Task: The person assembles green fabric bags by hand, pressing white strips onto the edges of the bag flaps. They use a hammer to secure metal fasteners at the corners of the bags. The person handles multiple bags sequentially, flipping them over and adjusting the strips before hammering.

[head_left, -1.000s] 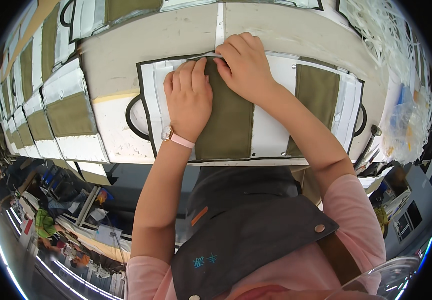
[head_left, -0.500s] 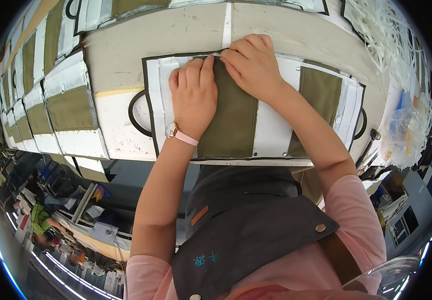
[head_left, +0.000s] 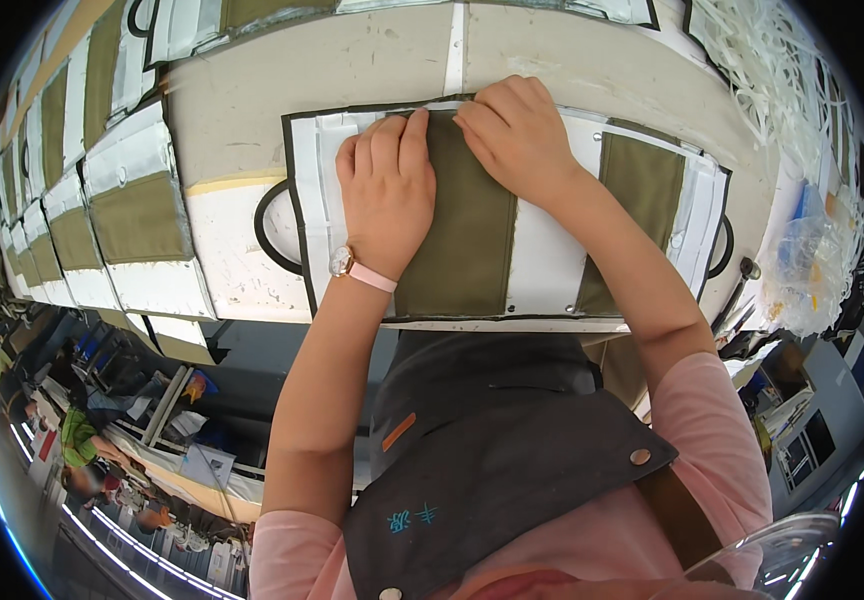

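In front of me lies a flat fabric panel (head_left: 457, 235) with olive and white stripes, black-bound edges and metal snaps. A black loop handle (head_left: 270, 228) sticks out from its left end, another black loop (head_left: 723, 247) from its right end. My left hand (head_left: 388, 190) rests on the panel, its fingers curled and pressed together at the far edge. Just right of it, my right hand (head_left: 522, 140) pinches the same black-bound edge, thumb underneath the bent fingers. Both sets of fingertips are partly hidden at that edge.
Similar striped panels (head_left: 142, 215) overlap in a row on the left of the table (head_left: 242, 120). White strips (head_left: 767, 80) are heaped at the far right, above a clear plastic bag (head_left: 802, 270). A hammer-like tool (head_left: 747, 270) lies by the panel's right end. Another person (head_left: 82, 440) is far off, lower left.
My right hand has slid a little to the right along the far edge, widening the gap from my left hand. The left hand and the panel have hardly moved.
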`<action>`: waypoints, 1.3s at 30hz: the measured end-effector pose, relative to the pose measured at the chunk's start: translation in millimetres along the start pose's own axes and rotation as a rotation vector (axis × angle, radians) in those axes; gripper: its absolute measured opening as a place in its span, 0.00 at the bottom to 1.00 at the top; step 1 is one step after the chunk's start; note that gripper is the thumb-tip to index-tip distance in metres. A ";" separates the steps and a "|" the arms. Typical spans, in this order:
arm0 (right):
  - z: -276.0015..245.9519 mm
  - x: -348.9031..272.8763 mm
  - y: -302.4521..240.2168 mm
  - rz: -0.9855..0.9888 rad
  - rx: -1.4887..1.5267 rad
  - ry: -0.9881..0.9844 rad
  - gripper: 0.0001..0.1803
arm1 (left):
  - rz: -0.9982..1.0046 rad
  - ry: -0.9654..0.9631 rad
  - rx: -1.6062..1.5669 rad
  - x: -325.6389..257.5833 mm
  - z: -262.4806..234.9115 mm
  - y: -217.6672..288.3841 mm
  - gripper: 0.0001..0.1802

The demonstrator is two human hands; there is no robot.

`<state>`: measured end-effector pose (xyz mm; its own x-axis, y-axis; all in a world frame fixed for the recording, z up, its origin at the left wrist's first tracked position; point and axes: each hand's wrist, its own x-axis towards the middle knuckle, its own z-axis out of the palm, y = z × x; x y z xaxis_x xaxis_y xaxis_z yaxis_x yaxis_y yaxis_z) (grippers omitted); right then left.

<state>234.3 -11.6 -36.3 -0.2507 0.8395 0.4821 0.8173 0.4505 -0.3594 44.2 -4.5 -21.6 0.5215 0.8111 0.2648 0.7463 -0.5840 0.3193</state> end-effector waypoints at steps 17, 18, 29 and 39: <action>-9.6 -10.7 9.8 0.171 0.105 0.020 0.11 | 0.053 -0.033 0.113 3.9 0.1 -3.9 0.28; -10.1 -10.6 9.6 0.163 0.096 0.012 0.11 | 0.057 -0.035 0.109 3.9 -0.1 -4.3 0.28; -10.0 -12.5 3.0 0.022 0.012 0.006 0.13 | 0.078 -0.077 0.090 3.1 -5.3 -5.5 0.30; -9.2 -10.9 2.0 0.094 -0.001 0.030 0.11 | 0.096 -0.073 0.126 3.3 -4.3 -6.2 0.31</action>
<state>243.4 -22.7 -34.9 -0.1570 0.8685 0.4702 0.8370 0.3697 -0.4034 39.5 1.7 -18.9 0.6178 0.7547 0.2207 0.7352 -0.6540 0.1781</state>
